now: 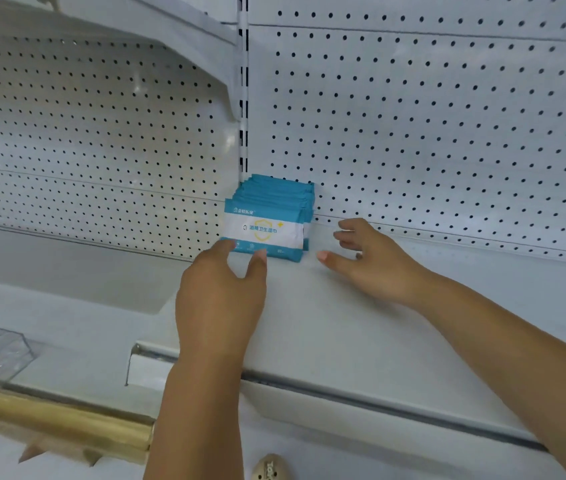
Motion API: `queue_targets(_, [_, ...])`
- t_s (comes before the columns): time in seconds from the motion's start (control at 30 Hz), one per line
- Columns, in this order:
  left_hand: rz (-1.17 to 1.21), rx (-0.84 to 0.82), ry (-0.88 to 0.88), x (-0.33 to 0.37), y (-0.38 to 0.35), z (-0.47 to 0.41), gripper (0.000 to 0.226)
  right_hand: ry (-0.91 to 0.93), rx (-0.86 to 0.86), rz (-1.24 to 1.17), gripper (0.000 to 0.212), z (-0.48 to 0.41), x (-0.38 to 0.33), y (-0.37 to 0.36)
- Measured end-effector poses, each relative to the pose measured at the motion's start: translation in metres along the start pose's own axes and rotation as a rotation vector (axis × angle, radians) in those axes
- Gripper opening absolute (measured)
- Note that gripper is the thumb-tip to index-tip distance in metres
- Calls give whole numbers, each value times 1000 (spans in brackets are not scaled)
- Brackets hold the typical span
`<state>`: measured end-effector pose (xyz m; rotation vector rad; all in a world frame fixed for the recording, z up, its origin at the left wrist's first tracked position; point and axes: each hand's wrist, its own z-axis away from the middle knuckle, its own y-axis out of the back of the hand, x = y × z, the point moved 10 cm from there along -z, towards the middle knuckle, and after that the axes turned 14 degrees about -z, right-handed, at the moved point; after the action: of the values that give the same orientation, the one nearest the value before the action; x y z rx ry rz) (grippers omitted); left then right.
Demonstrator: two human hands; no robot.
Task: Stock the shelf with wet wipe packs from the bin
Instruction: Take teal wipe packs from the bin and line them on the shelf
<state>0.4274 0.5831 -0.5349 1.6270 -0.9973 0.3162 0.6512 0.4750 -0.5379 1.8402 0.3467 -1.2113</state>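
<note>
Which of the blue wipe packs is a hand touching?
The front pack, the only one showing its white label. The left hand touches its bottom edge; the packs behind show only blue tops. The right hand touches none.

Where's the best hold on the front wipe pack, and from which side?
Likely its top blue edge, pinched from above: the front wipe pack stands upright, the packs behind back it, and the left hand covers its lower edge.
</note>
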Motion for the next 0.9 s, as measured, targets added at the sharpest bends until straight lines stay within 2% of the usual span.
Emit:
queue_targets(0.13, [57, -14, -147, 48, -16, 19, 46, 19, 13, 56, 65, 39, 7, 41])
queue_targets(0.33, [107, -138, -346, 125, -54, 67, 49, -18, 83, 213, 57, 115, 35, 124])
queue_targets(0.43, [123, -222, -460, 166, -76, 102, 48, -75, 203, 156, 48, 165, 56, 177])
queue_targets(0.53, [148, -329, -581, 207, -98, 145, 47, -104, 319, 146, 47, 219, 75, 226])
queue_targets(0.73, [102, -482, -815, 266, -129, 231, 49, -154, 428, 305, 53, 310, 95, 288])
queue_targets(0.83, [110, -565, -949, 302, -140, 280, 47, -202, 547, 339, 55, 364, 106, 320])
queue_targets(0.9, [107, -616, -1043, 326, -147, 316, 47, -256, 642, 326, 49, 405, 118, 340])
